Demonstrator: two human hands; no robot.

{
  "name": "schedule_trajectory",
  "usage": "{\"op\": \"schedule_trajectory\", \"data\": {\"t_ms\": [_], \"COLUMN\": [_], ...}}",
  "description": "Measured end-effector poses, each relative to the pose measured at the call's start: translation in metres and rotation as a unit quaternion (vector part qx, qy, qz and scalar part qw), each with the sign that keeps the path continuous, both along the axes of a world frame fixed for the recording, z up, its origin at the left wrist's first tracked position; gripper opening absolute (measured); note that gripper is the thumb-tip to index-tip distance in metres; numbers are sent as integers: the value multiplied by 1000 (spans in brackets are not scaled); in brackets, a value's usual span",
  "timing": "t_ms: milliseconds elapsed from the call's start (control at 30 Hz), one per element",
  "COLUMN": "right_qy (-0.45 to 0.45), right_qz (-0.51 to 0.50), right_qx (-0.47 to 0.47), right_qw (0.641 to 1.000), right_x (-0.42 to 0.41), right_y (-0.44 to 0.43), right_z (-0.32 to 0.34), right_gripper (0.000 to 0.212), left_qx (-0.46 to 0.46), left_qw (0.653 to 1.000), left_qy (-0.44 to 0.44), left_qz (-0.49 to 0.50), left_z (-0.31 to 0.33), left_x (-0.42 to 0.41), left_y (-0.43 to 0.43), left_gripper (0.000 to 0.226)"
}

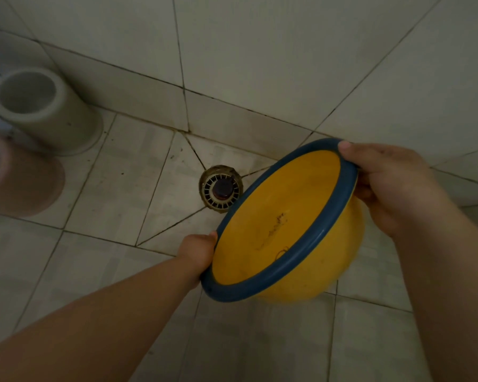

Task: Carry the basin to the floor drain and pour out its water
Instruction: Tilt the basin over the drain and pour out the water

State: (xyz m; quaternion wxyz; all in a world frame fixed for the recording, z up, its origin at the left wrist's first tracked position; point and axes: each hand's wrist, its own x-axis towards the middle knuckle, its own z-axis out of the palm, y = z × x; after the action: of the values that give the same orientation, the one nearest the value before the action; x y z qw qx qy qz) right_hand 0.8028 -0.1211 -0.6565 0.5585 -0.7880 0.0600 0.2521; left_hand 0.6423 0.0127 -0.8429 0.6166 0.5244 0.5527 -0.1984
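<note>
A yellow basin point(284, 224) with a dark blue rim is tilted steeply, its mouth facing left toward the floor drain point(220, 188). My left hand point(198, 253) grips the lower left rim. My right hand point(389, 183) grips the upper right rim, thumb over the edge. The inside looks dry apart from a few dark specks; I see no water in it. The round drain has a white slotted grate and sits just left of the basin's rim, near the corner where the walls meet the floor.
A pale grey upturned bucket point(44, 108) and a pink container point(20, 177) stand at the left against the wall. Tiled walls close the corner behind the drain. Pale floor tiles with dark grout spread below.
</note>
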Motion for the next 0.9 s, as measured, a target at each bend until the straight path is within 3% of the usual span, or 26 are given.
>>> {"op": "schedule_trajectory", "data": {"t_ms": [900], "right_qy": [-17], "right_qz": [8], "right_qx": [-15], "right_qw": [1000], "right_x": [-2], "right_y": [15], "right_z": [5], "right_gripper": [12], "left_qx": [-12], "left_qw": [1000], "left_qy": [-5], "left_qz": [-6], "left_z": [6], "left_x": [5], "left_y": [10], "left_gripper": [43]}}
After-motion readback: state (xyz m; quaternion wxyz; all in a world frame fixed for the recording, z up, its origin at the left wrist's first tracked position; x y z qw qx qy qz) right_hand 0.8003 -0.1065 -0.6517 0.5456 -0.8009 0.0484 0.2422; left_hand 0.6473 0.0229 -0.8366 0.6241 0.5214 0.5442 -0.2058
